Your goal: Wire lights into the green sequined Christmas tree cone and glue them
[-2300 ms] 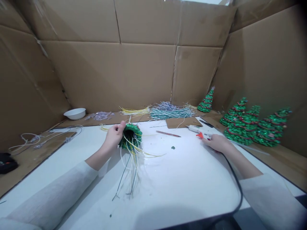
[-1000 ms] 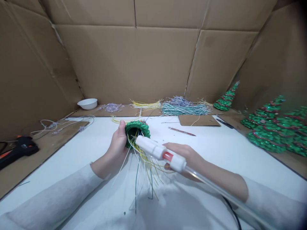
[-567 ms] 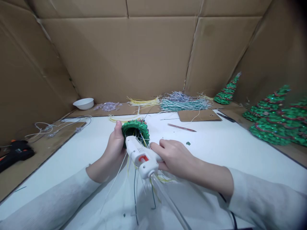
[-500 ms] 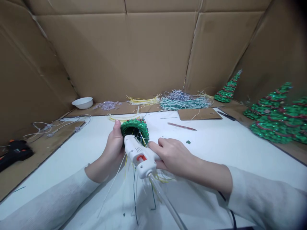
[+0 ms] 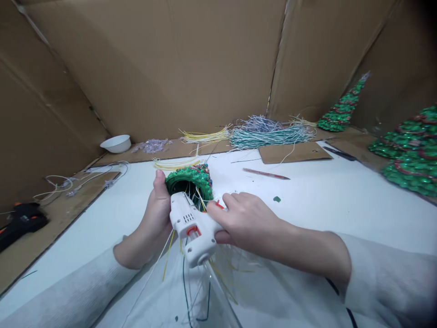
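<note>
My left hand (image 5: 153, 223) grips a green beaded Christmas tree (image 5: 204, 175) from its left side, thumb up along the rim. The tree lies tipped so its hollow base faces me, and yellow, white and green wires (image 5: 185, 282) trail out of it. My right hand (image 5: 247, 218) is wrapped round the handle of a white glue gun (image 5: 191, 228). The gun's front end points into the hollow base, and its tip is hidden inside. From the gun's back a clear glue stick (image 5: 221, 296) sticks out toward me.
Bundles of yellow wire (image 5: 205, 135) and green wire (image 5: 273, 136) lie along the back. A white bowl (image 5: 116, 144) stands back left; a black glue gun (image 5: 23, 221) lies at left. A pencil (image 5: 266, 173) and a knife (image 5: 339, 153) lie right, with finished-looking trees (image 5: 413, 155) beyond.
My view has shifted a little. The glue gun and the tree's base sit slightly further left and nearer in view; both hands keep their holds.
</note>
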`<state>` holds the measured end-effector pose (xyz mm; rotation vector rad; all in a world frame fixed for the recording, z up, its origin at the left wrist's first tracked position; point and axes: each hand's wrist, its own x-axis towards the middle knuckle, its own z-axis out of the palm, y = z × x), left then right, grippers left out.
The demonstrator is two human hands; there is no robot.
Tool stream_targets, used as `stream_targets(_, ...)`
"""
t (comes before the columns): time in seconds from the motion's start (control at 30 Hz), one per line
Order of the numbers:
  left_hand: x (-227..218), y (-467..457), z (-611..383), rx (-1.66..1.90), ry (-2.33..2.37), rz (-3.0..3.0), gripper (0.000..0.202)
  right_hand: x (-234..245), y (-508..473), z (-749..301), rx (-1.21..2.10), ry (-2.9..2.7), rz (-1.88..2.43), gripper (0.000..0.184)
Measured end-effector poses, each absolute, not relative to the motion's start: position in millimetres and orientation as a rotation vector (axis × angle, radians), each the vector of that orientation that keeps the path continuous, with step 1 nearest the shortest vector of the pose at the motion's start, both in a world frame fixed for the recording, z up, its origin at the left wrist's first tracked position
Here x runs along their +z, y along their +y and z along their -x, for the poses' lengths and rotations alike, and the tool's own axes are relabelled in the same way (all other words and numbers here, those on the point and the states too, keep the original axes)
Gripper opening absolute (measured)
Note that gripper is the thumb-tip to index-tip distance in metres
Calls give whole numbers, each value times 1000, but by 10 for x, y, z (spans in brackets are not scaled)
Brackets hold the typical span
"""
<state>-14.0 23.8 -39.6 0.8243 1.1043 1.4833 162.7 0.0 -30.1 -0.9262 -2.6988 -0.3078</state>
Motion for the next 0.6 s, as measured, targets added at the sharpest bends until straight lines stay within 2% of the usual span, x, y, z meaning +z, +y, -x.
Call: stream_targets(0.6,-350,198,92,1404,1057,-844,57,-413,-38,-1692,-516,-2549,883,51)
